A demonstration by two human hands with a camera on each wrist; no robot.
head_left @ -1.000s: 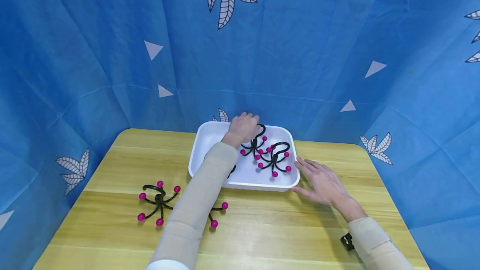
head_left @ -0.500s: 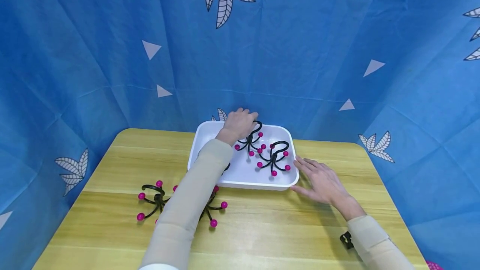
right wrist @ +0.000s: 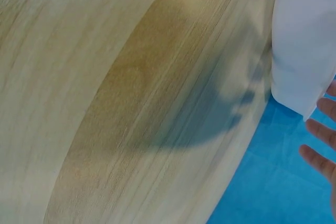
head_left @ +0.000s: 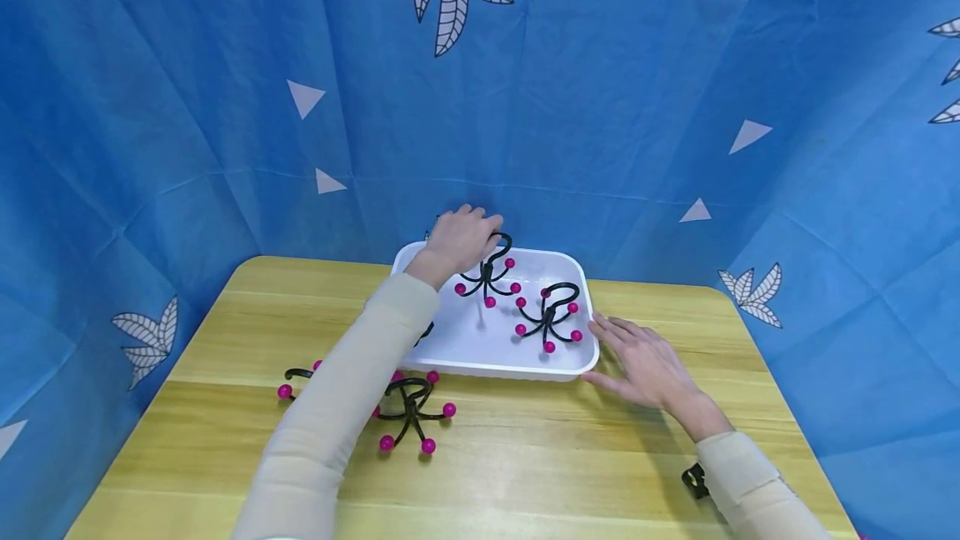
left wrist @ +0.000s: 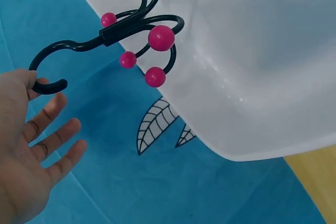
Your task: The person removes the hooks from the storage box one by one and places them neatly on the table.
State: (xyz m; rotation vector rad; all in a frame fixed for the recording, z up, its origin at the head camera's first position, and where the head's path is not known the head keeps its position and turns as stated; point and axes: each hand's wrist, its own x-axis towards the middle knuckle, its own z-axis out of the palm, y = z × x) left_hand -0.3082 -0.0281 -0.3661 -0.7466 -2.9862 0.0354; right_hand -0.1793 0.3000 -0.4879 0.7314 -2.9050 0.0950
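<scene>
Over the far side of the white tray point(head_left: 480, 348), my left hand point(head_left: 459, 240) pinches the curved end of a black multi-arm hook point(head_left: 487, 275) with pink ball tips. In the left wrist view the thumb and index finger of the left hand point(left wrist: 26, 150) hold that end, while the other fingers are spread. A second such hook point(head_left: 550, 319) stands in the tray's right part. Part of another black piece point(head_left: 426, 332) shows beside my left sleeve. My right hand point(head_left: 641, 365), fingers straight, rests against the tray's right end; the right wrist view catches only its fingertips point(right wrist: 320, 129).
On the wooden table point(head_left: 570, 457), in front of the tray, stands another hook point(head_left: 411, 411). One more hook point(head_left: 300, 375) is mostly covered by my left forearm. A small black object point(head_left: 695, 480) lies by my right sleeve. Blue cloth point(head_left: 600, 107) hangs behind the table.
My left hand has moved left and slightly up, carrying the pinched hook away from the one on the right. The right hand stays at the tray's end.
</scene>
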